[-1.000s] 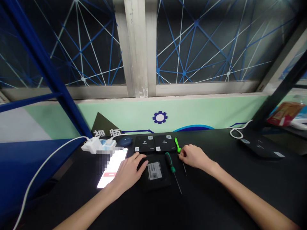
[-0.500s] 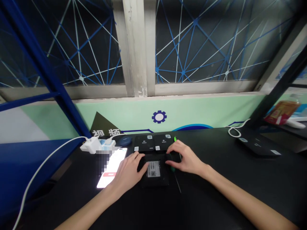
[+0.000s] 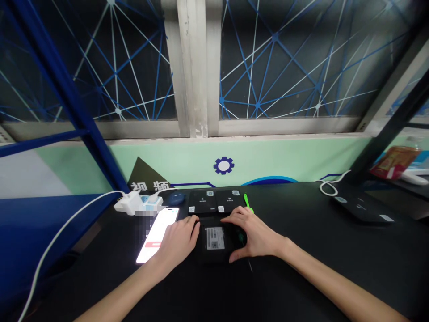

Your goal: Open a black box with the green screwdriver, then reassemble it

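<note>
Left hand (image 3: 177, 243) and right hand (image 3: 254, 235) on opposite edges of a black box (image 3: 216, 256)

Flat indoor light leaves the black bench (image 3: 321, 273) dim with only faint shadows, while the phone screen (image 3: 157, 235) glows with bright glare, and wide-angle distortion bends the blue steel frame (image 3: 56, 85) near the edges.

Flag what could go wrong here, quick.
The right hand sits over a dark green screwdriver, so its shaft could scratch the black device or jab the palm. The lit phone lies close beside the left hand and might get knocked.
</note>
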Action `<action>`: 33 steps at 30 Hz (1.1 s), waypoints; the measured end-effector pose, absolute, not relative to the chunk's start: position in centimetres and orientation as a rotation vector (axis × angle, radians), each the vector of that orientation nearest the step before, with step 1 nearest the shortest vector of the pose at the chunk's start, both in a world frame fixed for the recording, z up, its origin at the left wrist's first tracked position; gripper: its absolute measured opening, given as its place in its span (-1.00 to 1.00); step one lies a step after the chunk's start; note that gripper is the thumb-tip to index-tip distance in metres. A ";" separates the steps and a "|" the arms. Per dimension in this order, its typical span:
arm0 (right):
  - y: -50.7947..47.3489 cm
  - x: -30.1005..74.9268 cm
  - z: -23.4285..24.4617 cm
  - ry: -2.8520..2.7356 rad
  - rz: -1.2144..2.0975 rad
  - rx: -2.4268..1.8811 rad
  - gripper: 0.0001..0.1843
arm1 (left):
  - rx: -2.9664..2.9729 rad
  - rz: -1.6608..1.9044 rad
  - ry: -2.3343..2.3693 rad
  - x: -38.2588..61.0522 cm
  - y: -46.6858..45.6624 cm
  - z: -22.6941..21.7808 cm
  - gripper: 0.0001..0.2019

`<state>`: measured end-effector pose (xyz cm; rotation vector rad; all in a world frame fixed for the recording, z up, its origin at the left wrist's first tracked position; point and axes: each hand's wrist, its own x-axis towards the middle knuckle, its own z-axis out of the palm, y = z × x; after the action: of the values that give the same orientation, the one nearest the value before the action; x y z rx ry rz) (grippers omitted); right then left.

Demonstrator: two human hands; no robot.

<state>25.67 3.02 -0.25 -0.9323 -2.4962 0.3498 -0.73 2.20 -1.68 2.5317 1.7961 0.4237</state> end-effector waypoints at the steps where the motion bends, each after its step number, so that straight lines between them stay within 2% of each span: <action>1: 3.0 25.7 -0.3 -2.484 0.362 -0.934 -0.06 | 2.533 0.445 1.787 -0.7 2.2 -1.6 -0.64; 9: 3.2 25.7 -0.5 -2.418 0.302 -0.846 -0.06 | 2.328 0.732 1.677 -0.6 2.0 -0.9 -0.71; 14: 3.5 26.0 -0.9 -2.370 0.209 -0.828 -0.13 | 1.947 0.937 1.412 -0.6 2.3 -0.5 -0.62; 17: 3.6 26.2 -1.3 -2.356 0.173 -0.811 -0.27 | 1.788 1.022 1.295 -0.6 2.4 -0.5 -0.58; 21: 3.1 26.0 -1.6 -2.274 0.180 -0.712 -0.55 | 1.696 1.106 1.312 -0.8 2.2 -1.1 -0.56; 23: 2.8 25.7 -1.6 -2.203 0.201 -0.671 -0.61 | 1.685 1.134 1.358 -0.9 2.0 -1.4 -0.56; 33: 2.3 25.0 -1.8 -2.041 0.258 -0.657 -0.53 | 1.784 1.142 1.167 -0.5 1.4 -0.2 -0.63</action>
<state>24.96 2.28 -1.80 -0.6568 -2.0412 0.2579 -0.47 1.37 -0.17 1.7844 1.1666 1.1424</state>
